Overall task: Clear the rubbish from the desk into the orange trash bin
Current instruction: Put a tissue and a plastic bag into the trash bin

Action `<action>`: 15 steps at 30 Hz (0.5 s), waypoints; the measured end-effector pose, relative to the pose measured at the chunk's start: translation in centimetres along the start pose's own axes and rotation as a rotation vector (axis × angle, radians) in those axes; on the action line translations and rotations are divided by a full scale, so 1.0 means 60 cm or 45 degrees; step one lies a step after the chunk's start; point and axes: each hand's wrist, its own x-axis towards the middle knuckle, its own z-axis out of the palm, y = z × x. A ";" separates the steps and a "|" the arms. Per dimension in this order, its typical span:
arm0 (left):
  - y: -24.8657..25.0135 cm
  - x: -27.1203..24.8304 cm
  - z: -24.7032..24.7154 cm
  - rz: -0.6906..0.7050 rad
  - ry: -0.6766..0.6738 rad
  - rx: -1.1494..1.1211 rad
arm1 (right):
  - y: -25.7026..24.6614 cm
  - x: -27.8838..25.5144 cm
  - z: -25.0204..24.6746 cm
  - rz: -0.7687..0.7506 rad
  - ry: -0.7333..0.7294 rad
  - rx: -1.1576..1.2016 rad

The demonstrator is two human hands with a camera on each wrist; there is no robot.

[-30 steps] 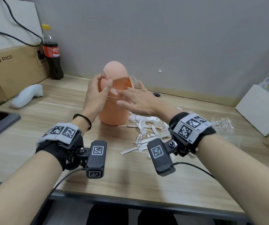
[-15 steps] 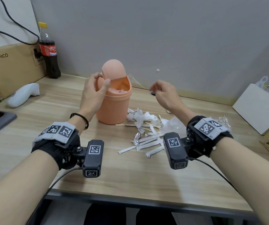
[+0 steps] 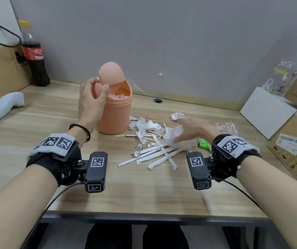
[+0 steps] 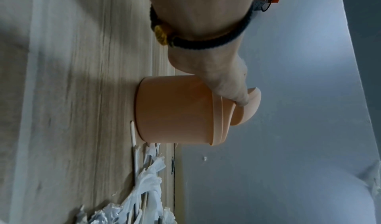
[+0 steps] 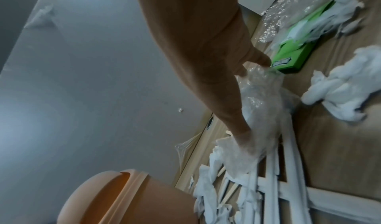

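Note:
The orange trash bin (image 3: 114, 112) stands at mid-desk, its swing lid (image 3: 110, 72) tilted so the mouth shows; crumpled rubbish lies inside. My left hand (image 3: 100, 84) pinches the lid, thumb on the flap and fingers curled behind the dome; the left wrist view shows the thumb (image 4: 240, 99) on the bin (image 4: 175, 111). My right hand (image 3: 180, 130), blurred, is low over the rubbish pile. In the right wrist view its straight fingers (image 5: 245, 134) lie on a crumpled clear plastic wrap (image 5: 261, 100). Paper straw wrappers (image 3: 155, 153), torn tissue (image 3: 146, 126) and a green gum pack (image 3: 204, 142) lie around it.
A tissue ball (image 3: 177, 115) and a foil scrap (image 3: 138, 151) lie by the pile, clear film (image 3: 226, 125) further right. A white box (image 3: 268, 114) and cartons stand at the right edge. A cola bottle (image 3: 34, 56) and a white controller (image 3: 4, 105) are at the left.
My right hand has left the bin's mouth, swung right and come down onto the rubbish pile. My left hand has kept its hold on the lid.

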 end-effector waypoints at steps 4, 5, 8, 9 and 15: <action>0.001 0.001 -0.004 -0.007 -0.020 0.005 | 0.001 -0.006 0.014 0.036 -0.047 0.087; 0.000 0.001 -0.004 -0.006 -0.021 0.009 | 0.001 -0.008 0.014 0.047 -0.034 0.104; 0.001 0.000 -0.002 -0.001 -0.013 0.018 | 0.002 -0.012 0.017 0.048 0.014 0.138; 0.000 0.000 -0.001 0.003 -0.008 0.016 | 0.003 -0.013 0.020 0.034 0.044 0.141; 0.002 -0.004 0.003 0.014 0.015 0.051 | 0.001 -0.018 0.022 -0.085 0.249 0.316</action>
